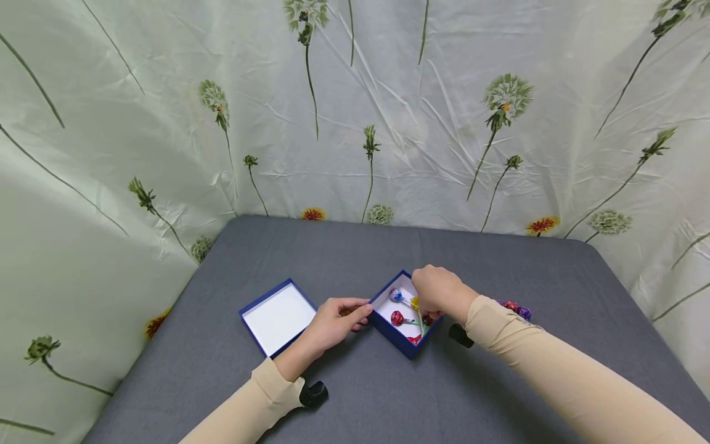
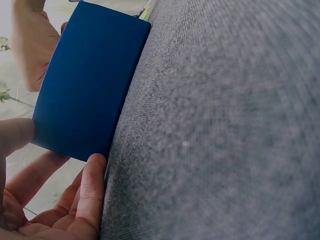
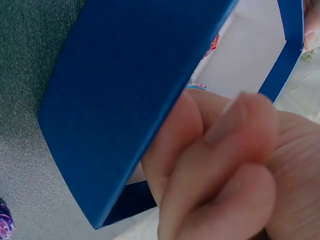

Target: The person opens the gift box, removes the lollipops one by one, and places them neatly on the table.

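Only the head view shows the lollipops inside the blue box, beside and beneath the right grip. The left wrist view gives just the box's outside, pinched at one corner by the left grip, thumb at the rim. Seen from the right wrist, the right grip's fingers are curled, bent down into the box; its wall hides the tips, so I cannot tell whether they hold anything. Right of that grip, the sleeve partly covers wrapped sweets; a white-lined lid lies left of the left grip.
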Action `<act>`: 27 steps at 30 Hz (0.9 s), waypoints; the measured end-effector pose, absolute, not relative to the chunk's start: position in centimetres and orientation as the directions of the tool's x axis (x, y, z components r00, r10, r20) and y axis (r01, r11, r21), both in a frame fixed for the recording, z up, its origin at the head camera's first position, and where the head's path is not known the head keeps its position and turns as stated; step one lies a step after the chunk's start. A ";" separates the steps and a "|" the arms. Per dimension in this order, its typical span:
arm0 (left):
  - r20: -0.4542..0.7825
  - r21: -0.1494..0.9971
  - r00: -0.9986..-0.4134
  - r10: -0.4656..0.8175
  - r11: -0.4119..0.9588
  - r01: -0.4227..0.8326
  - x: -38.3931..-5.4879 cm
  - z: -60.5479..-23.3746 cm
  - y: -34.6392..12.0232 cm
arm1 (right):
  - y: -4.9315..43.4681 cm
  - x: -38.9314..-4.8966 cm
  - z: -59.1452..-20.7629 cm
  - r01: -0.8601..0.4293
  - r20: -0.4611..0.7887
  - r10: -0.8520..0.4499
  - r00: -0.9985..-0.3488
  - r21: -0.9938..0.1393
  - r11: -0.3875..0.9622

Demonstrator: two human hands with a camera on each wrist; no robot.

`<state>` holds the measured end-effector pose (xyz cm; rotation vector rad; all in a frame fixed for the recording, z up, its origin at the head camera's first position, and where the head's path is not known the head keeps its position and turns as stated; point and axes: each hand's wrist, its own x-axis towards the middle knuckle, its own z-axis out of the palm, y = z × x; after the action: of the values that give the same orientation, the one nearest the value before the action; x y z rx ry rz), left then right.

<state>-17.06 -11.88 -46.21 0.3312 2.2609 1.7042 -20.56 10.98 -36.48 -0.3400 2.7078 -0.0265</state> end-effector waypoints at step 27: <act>-0.093 0.962 -0.934 0.346 0.275 0.006 -16.9 -46.1 -11.8 | 13.8 -20.4 -36.9 -0.197 -0.324 -0.327 -0.888 -0.375 0.906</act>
<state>-16.91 -11.84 -46.15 0.3230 2.2643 1.7061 -20.40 13.79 -36.86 -0.3842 2.6845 -0.4716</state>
